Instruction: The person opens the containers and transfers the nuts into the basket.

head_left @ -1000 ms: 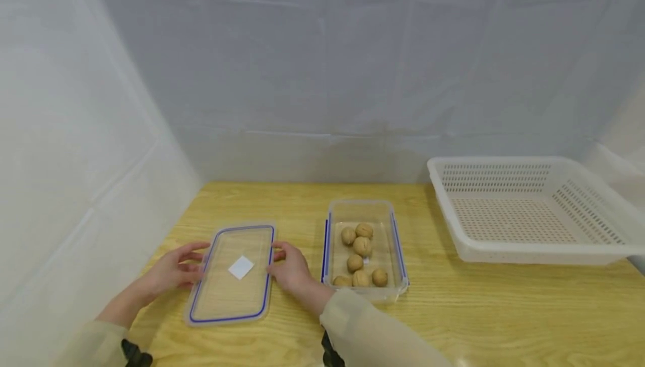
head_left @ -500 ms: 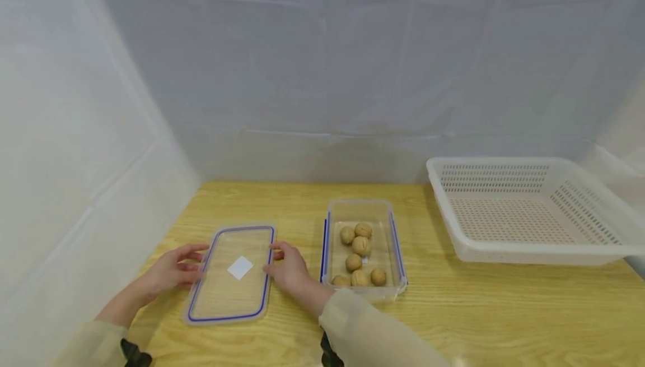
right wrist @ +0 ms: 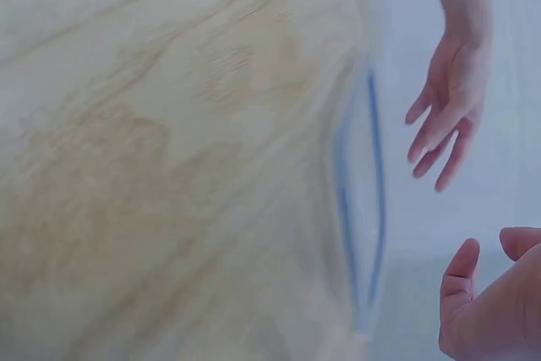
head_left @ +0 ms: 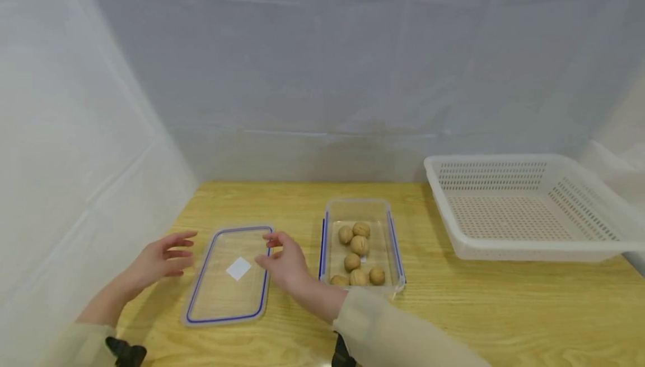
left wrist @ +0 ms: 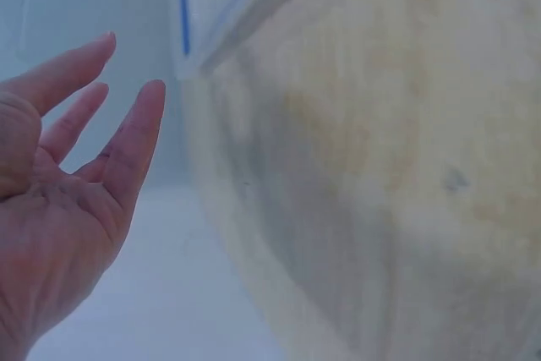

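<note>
Holds nothing in the left hand [head_left: 158, 260], with loose, spread fingers near the left edge of the blue-edged, clear plastic lid [head_left: 229, 297]. Hangs the right hand [head_left: 287, 260] over the lid's right edge, with the thumb and fingers a bit bent and apart, not pinching; can't tell if touching. Has the lid flat on the bench [head_left: 292, 201], white label [head_left: 238, 268] in the middle, to the left of the uncovered clear box [head_left: 396, 244] of walnuts [head_left: 360, 245]. Has the white basket [head_left: 534, 249] farther right. Might tip or drop the lid if lifted by the right side alone, with no left fingers on it. Might slide it crooked if pushed from just one side. Might also bump the box, with the right sleeve [head_left: 403, 328] so near its front, and make the walnuts roll.
</note>
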Demonstrator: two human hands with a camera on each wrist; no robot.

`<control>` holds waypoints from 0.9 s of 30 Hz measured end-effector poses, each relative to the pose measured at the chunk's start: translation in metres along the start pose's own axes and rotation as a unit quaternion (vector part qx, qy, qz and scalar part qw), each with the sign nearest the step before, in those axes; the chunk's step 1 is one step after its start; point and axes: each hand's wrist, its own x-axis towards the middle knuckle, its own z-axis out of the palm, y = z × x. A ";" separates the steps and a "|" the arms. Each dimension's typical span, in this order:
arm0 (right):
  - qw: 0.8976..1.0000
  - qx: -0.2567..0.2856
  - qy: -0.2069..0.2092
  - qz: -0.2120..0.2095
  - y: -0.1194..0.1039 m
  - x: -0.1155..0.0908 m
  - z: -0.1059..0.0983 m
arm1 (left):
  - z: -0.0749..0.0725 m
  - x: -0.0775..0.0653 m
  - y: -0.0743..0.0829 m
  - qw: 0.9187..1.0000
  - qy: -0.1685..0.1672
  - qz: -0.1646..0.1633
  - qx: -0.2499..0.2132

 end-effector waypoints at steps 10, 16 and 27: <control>0.999 0.023 -0.019 -0.012 -0.030 -0.007 -0.048 | 0.007 0.010 0.042 0.997 0.014 0.076 0.026; 0.999 0.021 -0.011 -0.024 -0.031 -0.005 -0.084 | 0.023 0.020 0.064 0.992 0.033 0.112 0.057; 0.994 -0.032 -0.006 -0.100 -0.020 -0.003 -0.152 | 0.068 0.047 0.099 0.978 0.111 0.179 -0.017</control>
